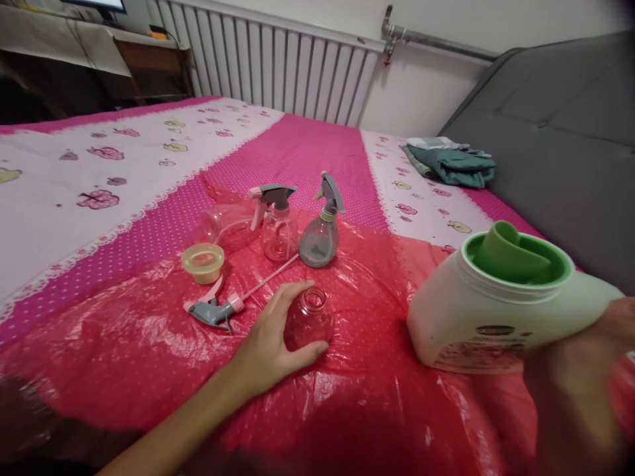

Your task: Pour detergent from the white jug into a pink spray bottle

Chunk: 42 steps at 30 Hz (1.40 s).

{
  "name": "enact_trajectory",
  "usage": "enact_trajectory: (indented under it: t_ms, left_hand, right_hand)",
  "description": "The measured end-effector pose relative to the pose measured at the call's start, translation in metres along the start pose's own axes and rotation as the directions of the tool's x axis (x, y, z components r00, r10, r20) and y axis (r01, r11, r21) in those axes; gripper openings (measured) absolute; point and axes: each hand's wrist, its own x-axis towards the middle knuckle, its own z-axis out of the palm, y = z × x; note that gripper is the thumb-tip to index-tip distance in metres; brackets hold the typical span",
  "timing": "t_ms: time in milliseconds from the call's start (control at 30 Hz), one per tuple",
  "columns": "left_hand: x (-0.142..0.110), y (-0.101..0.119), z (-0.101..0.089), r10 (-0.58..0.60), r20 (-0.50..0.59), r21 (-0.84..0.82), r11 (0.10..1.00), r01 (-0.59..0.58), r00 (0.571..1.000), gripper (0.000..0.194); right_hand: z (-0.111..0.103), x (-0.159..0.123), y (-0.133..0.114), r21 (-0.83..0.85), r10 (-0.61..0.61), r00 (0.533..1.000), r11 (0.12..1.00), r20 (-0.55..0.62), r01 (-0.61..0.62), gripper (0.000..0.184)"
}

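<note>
My left hand (270, 340) is curled round a small clear spray bottle (313, 320) that stands upright with its neck open. At the right, my blurred right hand (580, 377) grips a large whitish jug (461, 324) with a green pouring spout (520, 258) in its mouth; the fingers are partly out of sight. Left of the small bottle lies a loose grey and pink trigger sprayer (213, 311), its thin tube pointing up to the right. A yellowish cap or cup (202, 261) sits just behind it.
Two spray bottles with heads fitted, one pink-trimmed (279, 235) and one green-trimmed (320, 241), stand farther back. Another clear bottle (231, 221) lies behind on the red plastic sheet (372, 396). Folded cloths (454, 165) rest near the grey headboard (555, 125); a radiator (278, 59) lines the wall.
</note>
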Motion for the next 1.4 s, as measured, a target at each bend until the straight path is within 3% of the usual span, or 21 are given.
enact_trajectory:
  t_ms: [100,633,733,833,967,1133,1400]
  left_hand:
    - [-0.001,0.000,0.000,-0.004,-0.002,0.000,1.000,0.004,1.000,0.071]
    - [0.001,0.003,-0.001,-0.032,0.013,-0.016,0.999,0.032,0.999,0.071]
    - [0.001,0.004,-0.002,-0.033,0.016,-0.010,0.999,0.033,0.999,0.070]
    - [0.001,0.006,-0.002,-0.036,0.016,-0.013,0.999,0.036,0.999,0.070]
    - [0.001,0.006,-0.002,-0.036,0.018,-0.016,0.999,0.037,0.999,0.070]
    - [0.000,0.004,-0.001,-0.043,0.019,-0.028,0.999,0.043,0.999,0.072]
    - [0.001,0.005,-0.002,-0.050,0.022,-0.023,0.998,0.051,0.998,0.071]
  right_hand:
    - [0.000,-0.002,0.000,-0.015,-0.048,0.989,0.999,-0.140,0.046,0.070]
    - [0.006,-0.008,-0.003,-0.067,-0.035,0.998,0.997,-0.048,0.032,0.075]
    - [0.007,-0.011,-0.006,-0.085,-0.019,0.996,0.996,-0.084,0.012,0.075]
    - [0.006,-0.014,-0.008,-0.095,-0.059,0.989,0.994,-0.133,0.047,0.075]
    - [0.006,-0.017,-0.009,-0.115,-0.118,0.992,0.987,-0.036,0.113,0.073]
    - [0.006,-0.015,-0.009,-0.081,-0.171,0.985,0.982,-0.016,0.169,0.073]
    - [0.006,-0.012,-0.003,-0.111,-0.047,0.995,0.993,-0.084,0.037,0.078]
